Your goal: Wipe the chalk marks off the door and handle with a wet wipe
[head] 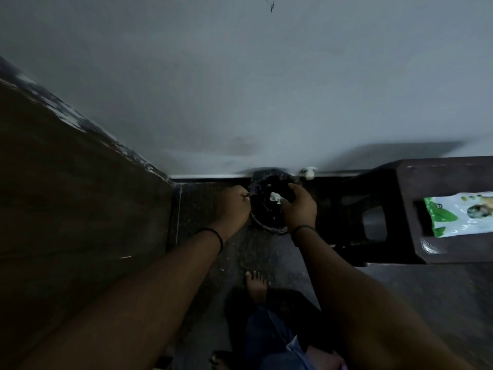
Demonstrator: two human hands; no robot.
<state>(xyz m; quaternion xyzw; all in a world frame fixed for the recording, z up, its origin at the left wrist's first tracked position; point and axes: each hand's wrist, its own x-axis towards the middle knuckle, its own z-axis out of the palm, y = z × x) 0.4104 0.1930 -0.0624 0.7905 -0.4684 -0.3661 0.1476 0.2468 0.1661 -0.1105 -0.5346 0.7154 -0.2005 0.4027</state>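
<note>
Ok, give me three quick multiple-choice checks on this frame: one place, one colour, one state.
1. Where is the wipe packet? A on the floor; B on the dark stool; C in a bin.
2. The packet's colours? A green and white; B red and black; C blue and yellow.
3. The right hand? A open and empty; B a bare fist; C pinching a white wad over the bin.
Answers: 1 B, it lies on the stool's top at right; 2 A, green leaf print on white; 3 C, fingers curl round the wad above the bin's mouth.
</note>
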